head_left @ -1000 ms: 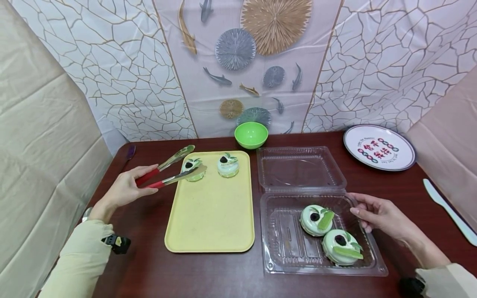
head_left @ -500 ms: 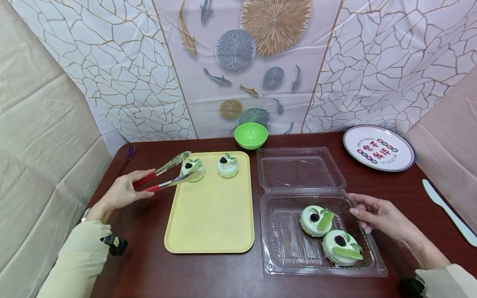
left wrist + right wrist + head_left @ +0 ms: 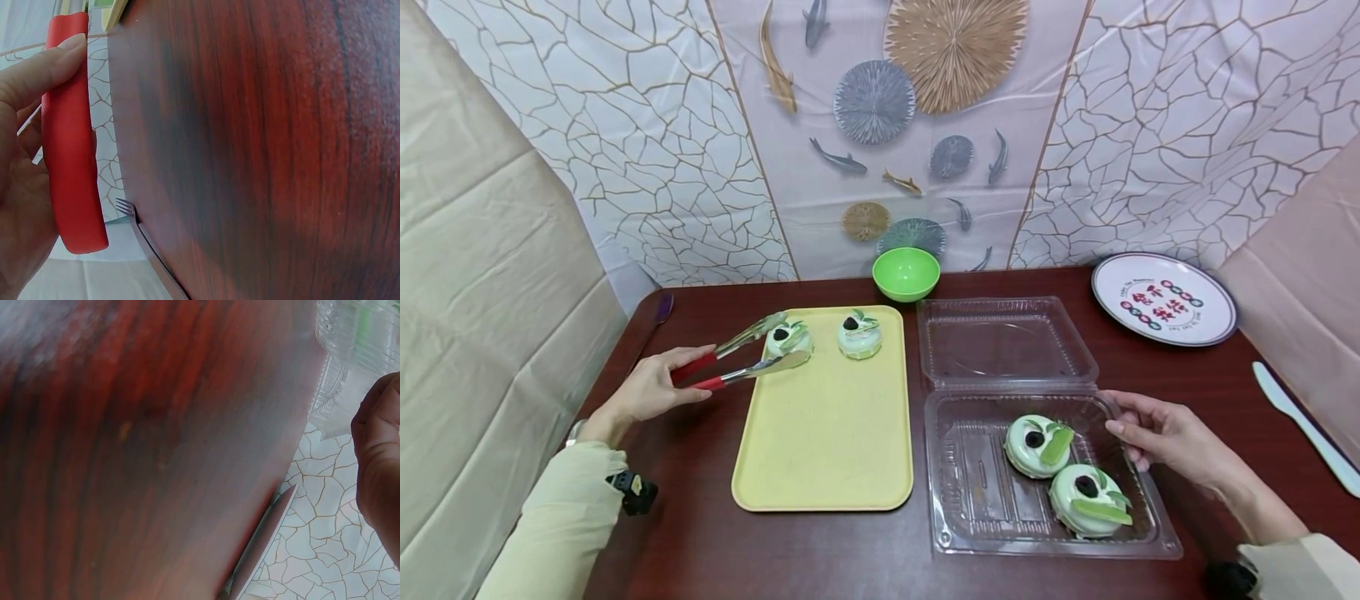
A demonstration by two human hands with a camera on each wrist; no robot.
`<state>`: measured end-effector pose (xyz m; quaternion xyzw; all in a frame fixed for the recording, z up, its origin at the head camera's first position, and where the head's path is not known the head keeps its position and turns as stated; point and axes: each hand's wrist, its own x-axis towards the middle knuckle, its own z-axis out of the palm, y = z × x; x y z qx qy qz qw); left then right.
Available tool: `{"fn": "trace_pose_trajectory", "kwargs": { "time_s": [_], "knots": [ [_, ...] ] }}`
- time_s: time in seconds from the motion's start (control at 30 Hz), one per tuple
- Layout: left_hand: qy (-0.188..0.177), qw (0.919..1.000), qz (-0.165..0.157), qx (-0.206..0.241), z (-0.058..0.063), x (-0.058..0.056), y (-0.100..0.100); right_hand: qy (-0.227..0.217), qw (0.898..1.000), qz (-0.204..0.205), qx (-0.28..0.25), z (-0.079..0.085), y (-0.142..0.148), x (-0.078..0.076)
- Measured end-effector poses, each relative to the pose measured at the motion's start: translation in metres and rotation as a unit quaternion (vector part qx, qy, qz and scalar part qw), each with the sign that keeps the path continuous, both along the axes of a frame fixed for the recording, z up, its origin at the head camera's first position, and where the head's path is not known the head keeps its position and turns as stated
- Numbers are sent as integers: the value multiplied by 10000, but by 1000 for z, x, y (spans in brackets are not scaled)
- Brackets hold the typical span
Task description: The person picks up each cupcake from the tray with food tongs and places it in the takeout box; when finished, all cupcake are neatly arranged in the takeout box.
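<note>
My left hand (image 3: 651,387) grips red-handled tongs (image 3: 748,372), whose metal arms are spread around a small pale-green cake (image 3: 788,340) at the far left of the yellow tray (image 3: 820,450). Whether the tips touch that cake I cannot tell. A red tong handle (image 3: 74,137) fills the grip in the left wrist view. Beside it on the tray sits a similar cake (image 3: 859,335) topped with a dark berry. At the right, my right hand (image 3: 1157,433) pinches the rim of an open clear plastic container (image 3: 981,517). Inside lie two green cakes, one farther back (image 3: 1028,458) and one nearer (image 3: 1078,521).
A green bowl (image 3: 906,275) stands behind the tray, against the patterned backdrop. The container's lid (image 3: 1006,342) lies folded back. At the right are a white plate (image 3: 1163,298) and a pale knife (image 3: 1303,425). A dark fork (image 3: 128,209) lies at the table's left edge.
The left hand and tongs have shifted slightly left and toward me, lower around the far-left cake. My right hand has stayed on the container's rim.
</note>
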<state>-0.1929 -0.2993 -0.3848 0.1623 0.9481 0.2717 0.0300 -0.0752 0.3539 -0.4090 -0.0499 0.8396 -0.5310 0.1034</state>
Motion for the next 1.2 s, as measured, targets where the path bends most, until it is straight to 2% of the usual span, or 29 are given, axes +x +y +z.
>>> {"fn": "trace_pose_trajectory", "kwargs": {
  "time_s": [0.23,0.43,0.8,1.2],
  "knots": [
    [112,9999,-108,-50,-3,-3,-1,2,10000,39,-37,0,0,1],
    [10,9999,-157,-35,-5,-4,-1,22,10000,61,-32,0,0,1],
    [-16,9999,-88,-63,-8,-5,-2,62,9999,109,-87,0,0,0],
    [313,9992,-151,-206,-10,-7,-3,105,9998,143,-107,-1,0,1]
  ]
}}
